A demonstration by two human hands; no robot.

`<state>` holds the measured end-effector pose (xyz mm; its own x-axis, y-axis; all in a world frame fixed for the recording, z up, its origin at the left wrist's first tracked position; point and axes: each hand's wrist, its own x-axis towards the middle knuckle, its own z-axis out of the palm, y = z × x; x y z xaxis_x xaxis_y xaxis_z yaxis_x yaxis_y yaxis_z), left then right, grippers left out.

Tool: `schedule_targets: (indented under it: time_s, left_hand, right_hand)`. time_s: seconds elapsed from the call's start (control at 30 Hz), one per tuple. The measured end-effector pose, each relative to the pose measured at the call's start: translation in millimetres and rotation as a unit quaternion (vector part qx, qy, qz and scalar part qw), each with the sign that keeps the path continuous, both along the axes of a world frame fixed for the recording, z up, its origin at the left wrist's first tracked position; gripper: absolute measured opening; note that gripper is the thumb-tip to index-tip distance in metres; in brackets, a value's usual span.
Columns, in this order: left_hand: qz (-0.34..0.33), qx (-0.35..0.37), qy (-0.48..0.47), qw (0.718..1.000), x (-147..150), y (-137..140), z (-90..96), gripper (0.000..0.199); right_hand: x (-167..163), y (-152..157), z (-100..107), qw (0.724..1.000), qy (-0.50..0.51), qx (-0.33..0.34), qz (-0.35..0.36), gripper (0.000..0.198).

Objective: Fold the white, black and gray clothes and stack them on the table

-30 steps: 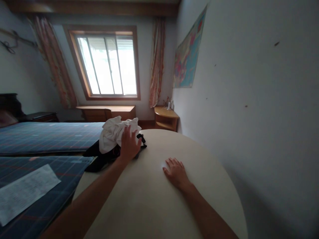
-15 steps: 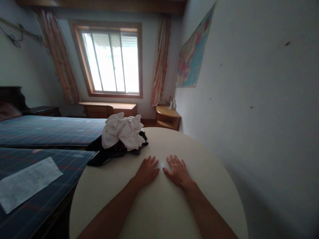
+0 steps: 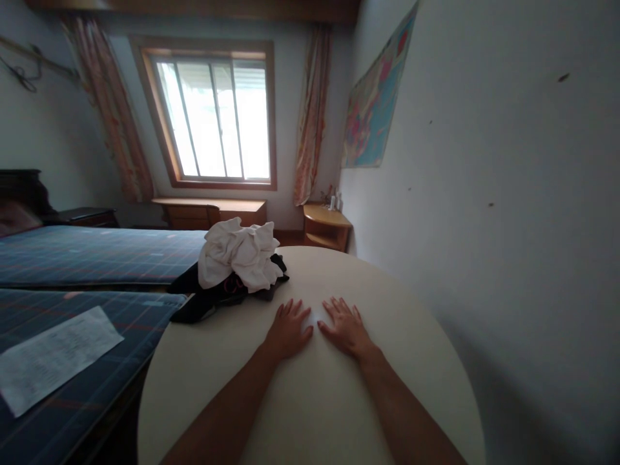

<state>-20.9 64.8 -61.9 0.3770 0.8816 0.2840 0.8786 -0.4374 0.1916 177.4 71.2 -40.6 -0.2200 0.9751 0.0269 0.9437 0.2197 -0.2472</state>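
Both my hands lie palm down on a round cream table [image 3: 407,361], a small gap between the thumbs. My left hand [image 3: 289,329] is open with its fingers spread and holds nothing. My right hand [image 3: 345,327] rests beside it, also open and bare. Just beyond my left hand, at the table's far left edge, sits a crumpled white cloth [image 3: 239,252]. Beneath it lie black clothes [image 3: 198,307] with some pinkish marking, partly hanging past the rim. How many pieces are in the pile I cannot tell.
To the left stand two plaid mattresses [image 3: 121,252], with a printed sheet of paper [image 3: 58,358] on the nearer one. A white wall [image 3: 508,271] with a map [image 3: 372,103] runs along the right. Beyond the table are a low desk [image 3: 237,206] and a corner shelf [image 3: 327,216].
The view has shifted very slightly. Both hands remain flat on the table in nearly the same spot, and the pile of clothes has not moved.
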Motion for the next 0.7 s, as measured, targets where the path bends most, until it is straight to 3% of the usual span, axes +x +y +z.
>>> schedule_targets:
  time_s: [0.7]
  left_hand:
    - [-0.014,-0.023,0.031,0.999,-2,-1,6.2,0.054]
  right_hand:
    - [5,-13,0,1.0,0.019,0.002,0.001,0.07]
